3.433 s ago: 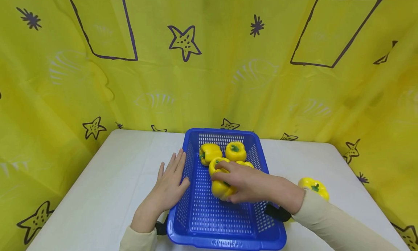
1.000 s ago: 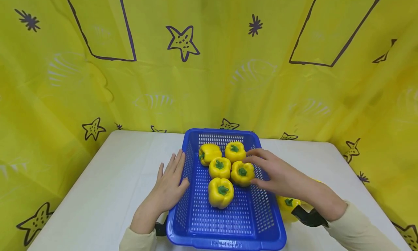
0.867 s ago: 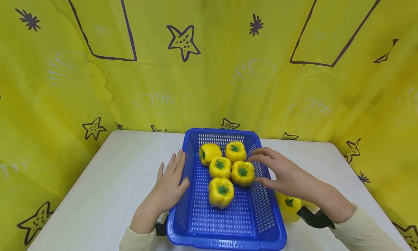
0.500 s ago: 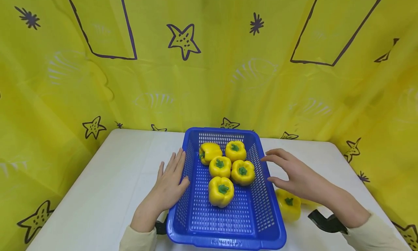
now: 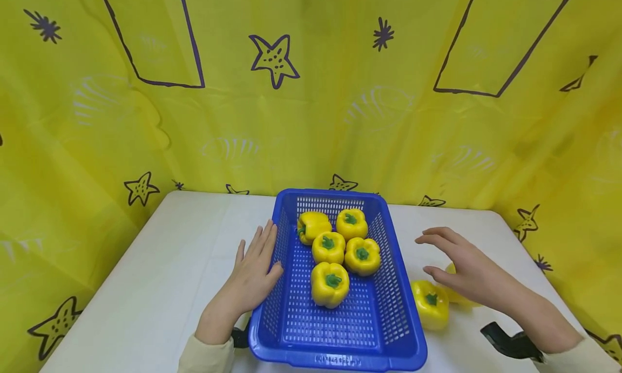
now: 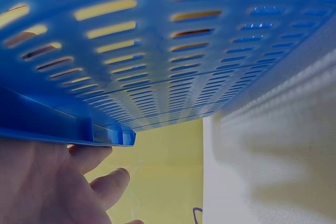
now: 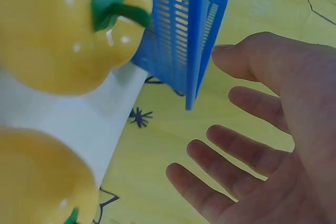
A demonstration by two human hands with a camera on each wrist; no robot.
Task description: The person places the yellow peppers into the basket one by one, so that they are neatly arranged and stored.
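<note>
Several yellow bell peppers (image 5: 330, 291) with green stems sit in a blue plastic basket (image 5: 335, 361); one lies on its side at the far left. My left hand (image 5: 250, 276) rests on the basket's left rim with straight fingers. In the left wrist view that hand's fingers (image 6: 107, 187) lie under the rim edge, beside the slotted wall. My right hand (image 5: 468, 265) hovers right of the basket, fingers spread and holding nothing. Below it, outside the basket, stands a yellow bell pepper (image 5: 430, 304), and a second bell pepper (image 7: 39, 177) is partly hidden behind the hand in the head view.
The basket stands on a white-covered table (image 5: 160, 286). A yellow curtain (image 5: 311, 119) with drawn starfish hangs behind and at both sides. A black strap (image 5: 510, 341) is at the right wrist.
My right hand let go of a bell pepper in the basket, then moved right, out past the basket's rim. My left hand has stayed at the left rim.
</note>
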